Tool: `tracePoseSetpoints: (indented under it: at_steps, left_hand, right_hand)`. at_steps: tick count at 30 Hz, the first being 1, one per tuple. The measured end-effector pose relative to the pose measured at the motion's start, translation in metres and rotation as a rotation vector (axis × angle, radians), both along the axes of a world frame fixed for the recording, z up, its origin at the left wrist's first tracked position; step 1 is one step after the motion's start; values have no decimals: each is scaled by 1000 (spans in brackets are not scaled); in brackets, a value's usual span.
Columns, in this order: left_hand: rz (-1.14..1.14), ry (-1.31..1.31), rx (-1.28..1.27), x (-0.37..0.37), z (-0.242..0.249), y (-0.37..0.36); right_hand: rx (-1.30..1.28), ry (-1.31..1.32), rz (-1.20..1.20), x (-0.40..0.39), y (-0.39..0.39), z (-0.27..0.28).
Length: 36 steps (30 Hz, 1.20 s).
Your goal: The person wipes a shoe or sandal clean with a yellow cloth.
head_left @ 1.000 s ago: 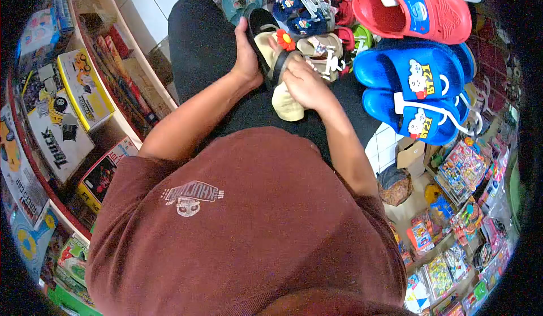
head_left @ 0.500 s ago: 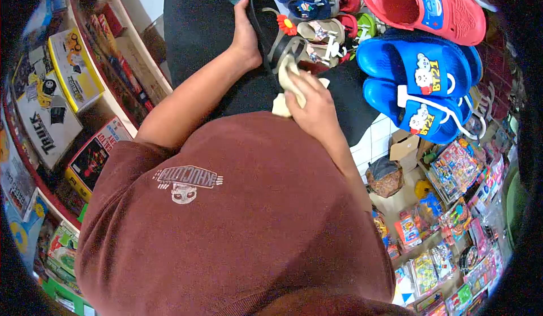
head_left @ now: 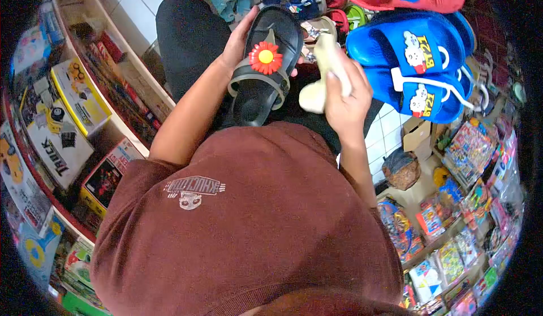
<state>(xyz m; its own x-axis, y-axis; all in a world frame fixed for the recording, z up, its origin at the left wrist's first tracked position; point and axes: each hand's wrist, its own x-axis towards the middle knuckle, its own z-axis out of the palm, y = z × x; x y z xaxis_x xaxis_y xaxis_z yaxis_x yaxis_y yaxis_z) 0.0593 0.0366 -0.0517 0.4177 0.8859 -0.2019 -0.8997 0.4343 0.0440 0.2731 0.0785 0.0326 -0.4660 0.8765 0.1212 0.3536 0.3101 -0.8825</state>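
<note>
Over there, the right hand [head_left: 348,104] has a pale cloth [head_left: 328,61] bunched between thumb and fingers, just right of the frame's centre. The black sandal [head_left: 251,105] lies leftward of that grip, close but apart, at upper centre; its long axis runs up the frame, leaning slightly right. The left hand [head_left: 236,47], the nearer one, cradles it from the left, fingertips showing past its right edge. Blue slippers [head_left: 378,43] sit farther right.

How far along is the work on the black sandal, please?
The black sandal looks possibly done on top, with no plain dirt showing. It is in the left hand; the right hand holds the cream cloth, apart from it. Its hidden underside may be left, and the blue slides may be too.
</note>
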Motion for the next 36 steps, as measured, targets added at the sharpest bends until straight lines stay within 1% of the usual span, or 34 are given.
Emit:
tracePoseSetpoints:
  at_steps: [1, 2, 3, 5, 7, 8, 9, 11, 12, 13, 15, 16, 17, 18, 19, 20, 21, 23, 24, 25, 27, 28, 31, 32, 33, 35, 36]
  left_hand:
    - [16, 23, -40, 2, 2, -1]
    - [5, 75, -63, 6, 5, -1]
    - [-1, 126, -85, 10, 8, -1]
    - [-16, 162, -74, 12, 7, -2]
    - [-18, 202, -64, 11, 7, -3]
    - [36, 290, -162, 12, 10, -3]
    - [97, 431, -259, 13, 5, 0]
    - [122, 457, -270, 8, 1, 0]
    - [137, 448, -245, 7, 4, 1]
    - [151, 438, -220, 5, 6, 2]
    - [138, 338, -182, 6, -9, 4]
    - [110, 307, -241, 5, -12, 6]
    - [13, 141, -86, 9, -13, 3]
    - [-78, -25, 73, 11, -3, 2]
    - [-167, -187, 232, 12, 5, 3]
    - [-185, -135, 229, 11, 8, 4]
    - [-119, 11, 99, 13, 9, 3]
    - [11, 303, -165, 14, 9, -1]
    - [71, 484, -234, 15, 0, 1]
    - [56, 527, -254, 15, 4, 1]
    - [21, 611, -291, 16, 14, 2]
    - [-13, 560, -327, 17, 13, 2]
    - [-51, 556, -257, 18, 13, 4]
    - [-68, 562, -266, 19, 16, 4]
    - [-118, 517, -264, 21, 16, 2]
    - [-211, 434, -255, 21, 16, 2]
    - [-227, 462, -249, 21, 16, 2]
  right_hand:
    - [209, -162, 43, -9, 6, 4]
    - [270, -251, 118, -11, 14, 2]
    - [357, -296, 143, -16, 21, 0]
    - [394, -428, 245, -26, 32, 4]
    - [310, -470, 322, -23, 27, 8]
    - [269, -489, 360, -22, 24, 11]
    - [136, -526, 430, -19, 21, 16]
    - [16, -472, 642, 0, 15, 10]
    - [-139, -425, 722, 3, 15, 13]
    - [-172, -430, 687, 6, 13, 15]
    - [130, -429, 609, 8, 15, 11]
    - [221, -450, 522, 4, 15, 13]
    - [311, -471, 437, -3, 15, 14]
    - [398, -471, 300, -7, 19, 2]
    - [443, -459, 230, -12, 24, -1]
    - [454, -428, 198, -17, 26, -5]
    - [465, -396, 169, -20, 27, -8]
    - [376, -442, 259, -19, 17, -1]
    - [279, -379, 282, -16, 8, -6]
    - [209, -459, 365, -10, 2, -4]
    - [25, -480, 482, 3, -4, -4]
    - [-103, -522, 536, 7, 0, 6]
    - [-260, -362, 426, 7, 12, 32]
    - [-148, -263, 355, 11, 17, 24]
    - [-244, -195, 287, 8, 25, 32]
    - [-67, -135, 224, -3, 29, 33]
    - [39, -138, 229, -11, 30, 32]
